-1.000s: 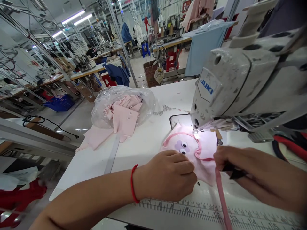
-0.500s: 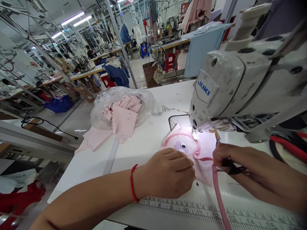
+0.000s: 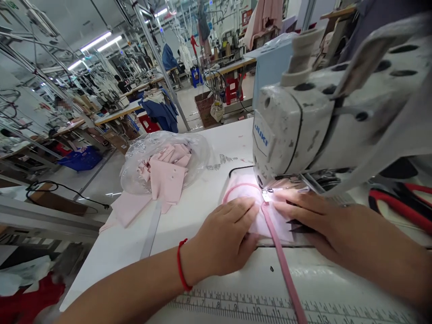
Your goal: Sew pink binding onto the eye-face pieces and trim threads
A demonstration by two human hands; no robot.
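Note:
A pale pink fabric piece (image 3: 281, 228) lies under the sewing machine's presser foot (image 3: 266, 195). A darker pink strip (image 3: 281, 256) curves across it, then runs down over the table's front edge. My left hand (image 3: 224, 234), a red cord at its wrist, rests with fingers lying flat on the fabric, left of the needle area, covering its middle. My right hand (image 3: 313, 216) stretches its fingers over the fabric's right side, close to the foot. Dark pointed thread snips (image 3: 299, 226) stick out from beneath its palm; their handle is hidden.
The white machine head (image 3: 290, 126) fills the right side. Red-and-black scissors (image 3: 398, 209) lie behind my right arm. A clear plastic bag (image 3: 131, 171) of pink pieces stands at left, near a metal ruler (image 3: 150, 231). A printed measuring scale (image 3: 243, 308) runs along the front edge.
My right hand has let go of the strip and moved forward to the foot, fingers now extended. The strip now runs straight toward me. My left hand has flattened over the fabric's middle.

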